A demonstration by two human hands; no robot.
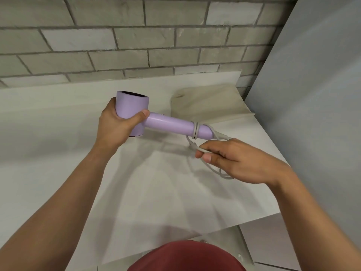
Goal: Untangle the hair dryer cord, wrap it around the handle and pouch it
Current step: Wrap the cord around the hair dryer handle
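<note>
Our left hand (pixel 117 124) grips the purple hair dryer (pixel 134 112) head above the bench (pixel 58 153). Our right hand (pixel 234 161) fingers (pixel 207 157) pinch the white cord (pixel 196 131), looped maybe twice around the handle (pixel 170 124). We should pull each turn snug, side by side. The pouch (pixel 207 104) waits behind.

Soft, even light, faint fanned shadows on the countertop (pixel 58 153), wide-angle bending of edges, slight softness.

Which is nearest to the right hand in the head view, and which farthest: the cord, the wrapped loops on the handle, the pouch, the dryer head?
From the right hand:
1. Cord, pinched in its fingers.
2. Wrapped loops, just up-left on the handle.
3. Pouch, behind on the counter.
4. Dryer head, far left, in the left hand.
</note>
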